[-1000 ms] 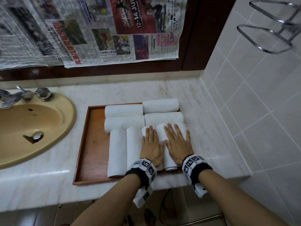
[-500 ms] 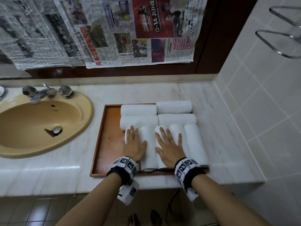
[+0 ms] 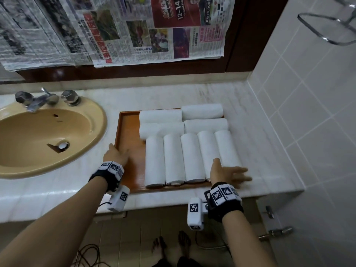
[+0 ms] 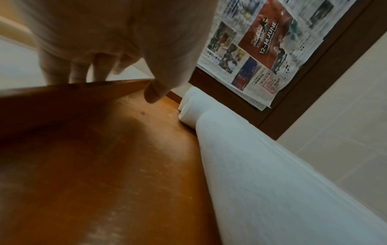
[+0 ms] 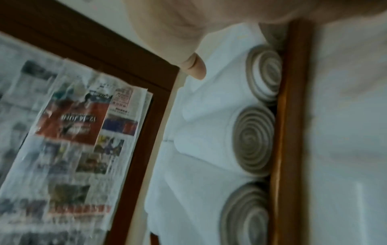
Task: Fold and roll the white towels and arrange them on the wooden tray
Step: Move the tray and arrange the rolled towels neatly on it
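Between left hand (image 3: 116, 154) and right hand (image 3: 227, 173): rolled towels (image 3: 190, 147).

The 9 rolled towels (image 3: 190, 143) are white, the tray (image 3: 131, 143) is orange-brown wood, the table (image 3: 256, 132) is pale marble, the sink (image 3: 46, 135) is mustard yellow, and the wrist bands (image 3: 224, 193) have black-and-white squares.

We see nine rolled white towels (image 3: 190, 143) filling a wooden tray (image 3: 128, 132) on the tabletop (image 3: 250, 105); our left hand (image 3: 115, 155) and right hand (image 3: 227, 173) flank it.
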`<state>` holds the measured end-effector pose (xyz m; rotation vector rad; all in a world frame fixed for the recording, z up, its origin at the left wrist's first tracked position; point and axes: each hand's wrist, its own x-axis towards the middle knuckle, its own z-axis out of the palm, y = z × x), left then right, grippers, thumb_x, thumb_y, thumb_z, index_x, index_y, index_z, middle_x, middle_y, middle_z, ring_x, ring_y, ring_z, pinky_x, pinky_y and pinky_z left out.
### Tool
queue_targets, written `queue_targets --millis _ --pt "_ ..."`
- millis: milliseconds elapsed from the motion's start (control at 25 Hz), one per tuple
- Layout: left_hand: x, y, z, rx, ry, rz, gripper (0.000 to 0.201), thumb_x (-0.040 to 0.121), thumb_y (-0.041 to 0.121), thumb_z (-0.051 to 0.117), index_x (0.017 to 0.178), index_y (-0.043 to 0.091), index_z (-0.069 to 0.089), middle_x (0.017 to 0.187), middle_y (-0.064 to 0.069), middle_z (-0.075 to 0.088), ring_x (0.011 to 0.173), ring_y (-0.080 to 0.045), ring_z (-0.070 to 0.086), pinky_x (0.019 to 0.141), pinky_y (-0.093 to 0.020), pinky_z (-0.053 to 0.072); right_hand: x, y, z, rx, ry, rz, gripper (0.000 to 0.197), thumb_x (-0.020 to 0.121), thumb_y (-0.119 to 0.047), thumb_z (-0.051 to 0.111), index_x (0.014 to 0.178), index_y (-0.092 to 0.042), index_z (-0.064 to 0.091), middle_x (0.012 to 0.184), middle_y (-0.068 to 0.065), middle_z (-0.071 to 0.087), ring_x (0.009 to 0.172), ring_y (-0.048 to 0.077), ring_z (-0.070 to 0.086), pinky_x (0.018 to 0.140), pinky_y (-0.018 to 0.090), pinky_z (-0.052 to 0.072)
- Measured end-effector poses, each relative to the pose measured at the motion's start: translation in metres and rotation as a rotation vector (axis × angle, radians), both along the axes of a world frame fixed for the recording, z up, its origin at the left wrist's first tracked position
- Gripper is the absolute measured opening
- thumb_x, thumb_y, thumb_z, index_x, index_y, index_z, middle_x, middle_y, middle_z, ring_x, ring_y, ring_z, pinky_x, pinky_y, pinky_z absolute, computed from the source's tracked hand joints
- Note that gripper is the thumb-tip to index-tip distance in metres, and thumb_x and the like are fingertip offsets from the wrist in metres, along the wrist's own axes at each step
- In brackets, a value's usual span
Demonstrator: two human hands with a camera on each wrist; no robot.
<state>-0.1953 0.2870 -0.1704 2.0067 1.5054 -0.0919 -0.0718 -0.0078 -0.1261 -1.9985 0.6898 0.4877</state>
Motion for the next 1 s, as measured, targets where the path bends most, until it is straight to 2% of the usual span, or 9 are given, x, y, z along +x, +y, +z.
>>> queue_targets --millis 120,240,320,440,520,600,680,840,1000 --pt "0.000 -0.005 -0.005 0.020 0.041 0.040 0.064 0.092 0.045 0.056 0.132 -0.003 0.044 0.132 -0.026 0.052 0.119 -0.043 0.051 0.098 -0.047 0.044 -0.001 0.003 -0.004 0.093 0.080 -0.156 0.101 0.092 -0.035 0.057 0.150 -0.005 -0.020 0.158 0.016 -0.022 0.148 0.031 -0.003 0.117 0.041 0.010" --pt "-0.001 -0.014 -0.001 -0.058 0.147 0.070 0.061 0.090 0.044 0.057 0.128 -0.004 0.051 0.128 -0.023 0.057 0.115 -0.040 0.055 0.093 -0.039 0.047 0.015 0.005 -0.010 0.102 0.036 -0.197 0.104 0.088 -0.039 0.059 0.151 -0.006 -0.018 0.160 0.016 -0.009 0.147 0.031 0.009 0.117 0.043 0.015" --pt "0.008 -0.005 0.012 -0.135 0.174 0.051 0.061 0.090 0.042 0.058 0.128 -0.004 0.051 0.129 -0.021 0.056 0.117 -0.039 0.054 0.089 -0.036 0.045 0.026 0.004 -0.008 0.114 0.020 -0.223 0.105 0.083 -0.041 0.061 0.152 -0.008 -0.010 0.159 0.017 0.009 0.141 0.036 0.027 0.112 0.046 0.028" --pt "0.043 0.032 0.042 -0.023 0.077 -0.040 0.069 0.084 0.053 0.050 0.122 -0.004 0.050 0.128 -0.018 0.055 0.117 -0.042 0.053 0.093 -0.041 0.044 0.031 0.006 -0.014 0.141 0.095 -0.236 0.093 0.082 -0.041 0.059 0.151 -0.003 0.009 0.151 0.020 0.028 0.133 0.039 0.037 0.101 0.045 0.034" --pt "0.071 0.052 0.062 0.055 -0.030 -0.134 0.067 0.091 0.052 0.044 0.133 0.000 0.047 0.136 -0.021 0.051 0.121 -0.041 0.050 0.100 -0.044 0.042 0.026 0.013 -0.024 0.225 0.176 -0.199 0.075 0.079 -0.048 0.054 0.137 -0.002 0.041 0.130 0.019 0.049 0.112 0.036 0.051 0.085 0.042 0.041" --pt "0.094 0.068 0.067 0.045 -0.032 -0.222 0.060 0.100 0.045 0.038 0.147 0.007 0.035 0.152 -0.016 0.036 0.136 -0.035 0.037 0.111 -0.041 0.030 0.019 0.022 -0.035 0.383 0.237 -0.182 0.048 0.077 -0.048 0.052 0.100 -0.007 0.062 0.094 0.013 0.063 0.083 0.031 0.057 0.077 0.038 0.043" --pt "0.108 0.079 0.064 -0.011 0.031 -0.299 0.057 0.104 0.043 0.027 0.149 0.009 0.032 0.156 -0.013 0.029 0.140 -0.033 0.031 0.115 -0.039 0.023 0.021 0.028 -0.043 0.484 0.276 -0.193 0.037 0.073 -0.045 0.053 0.083 -0.010 0.061 0.068 0.011 0.066 0.073 0.030 0.058 0.076 0.040 0.045" --pt "0.115 0.079 0.053 -0.025 0.117 -0.457 0.052 0.107 0.033 0.017 0.141 0.001 0.040 0.145 -0.024 0.041 0.130 -0.037 0.042 0.106 -0.039 0.030 0.030 0.029 -0.055 0.484 0.265 -0.179 0.041 0.065 -0.048 0.059 0.089 -0.015 0.060 0.093 0.014 0.064 0.083 0.033 0.060 0.081 0.046 0.048" --pt "0.098 0.079 0.026 0.069 0.134 -0.413 0.066 0.101 0.051 0.015 0.127 0.007 0.057 0.131 -0.018 0.056 0.116 -0.035 0.053 0.103 -0.043 0.037 0.039 0.025 -0.034 0.484 0.206 -0.125 0.036 0.067 -0.037 0.064 0.092 -0.011 0.061 0.084 0.010 0.061 0.073 0.028 0.058 0.070 0.036 0.047"
